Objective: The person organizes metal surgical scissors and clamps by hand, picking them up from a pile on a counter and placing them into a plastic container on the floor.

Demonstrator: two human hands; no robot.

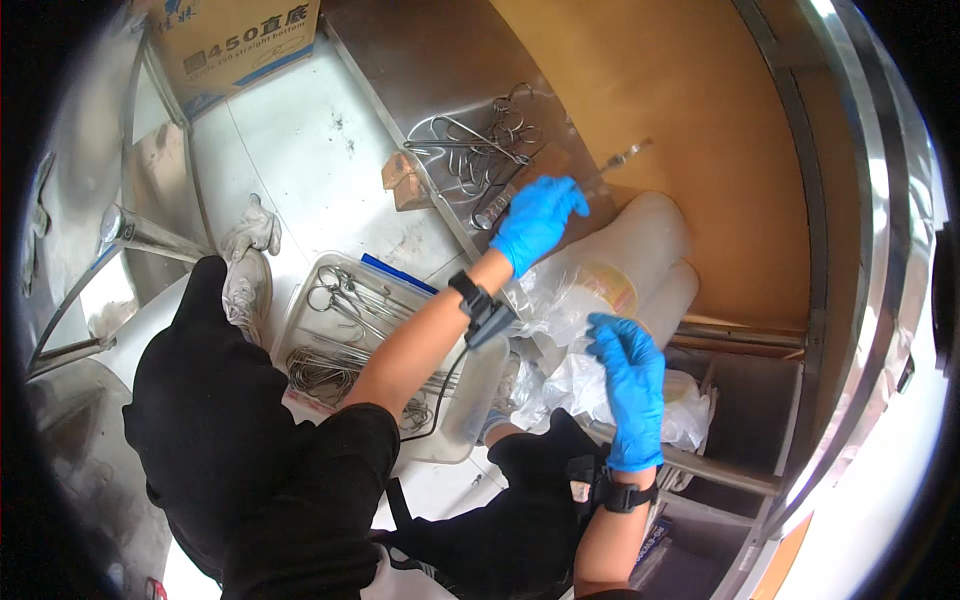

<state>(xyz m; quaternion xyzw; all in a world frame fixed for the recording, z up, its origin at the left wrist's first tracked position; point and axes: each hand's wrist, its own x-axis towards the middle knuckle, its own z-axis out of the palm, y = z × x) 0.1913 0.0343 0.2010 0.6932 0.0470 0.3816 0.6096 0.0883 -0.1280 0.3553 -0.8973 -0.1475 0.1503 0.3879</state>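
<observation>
My left hand [540, 220], in a blue glove, reaches over the edge of a brown metal surface [430, 60]. Its fingers are closed on a slender metal tool [625, 156], blurred by motion, which points up and right. On that surface beside the hand lies a pile of ring-handled metal clamps [480, 145]. My right hand [630, 375], also gloved in blue, hovers over crumpled clear plastic bags [580, 390]. Its fingers are loosely bent and apart, with nothing visible in them. Below my left forearm, a translucent plastic bin [455, 440] holds scissor-like clamps, thin rods and wire rings.
Two white plastic-wrapped rolls [640, 240] lie beyond my hands, against a tan panel [700, 120]. A cardboard box [235, 50] stands at the far left. Metal-framed shelving [745, 410] is at right. A work glove [252, 228] hangs near a shoe [245, 290].
</observation>
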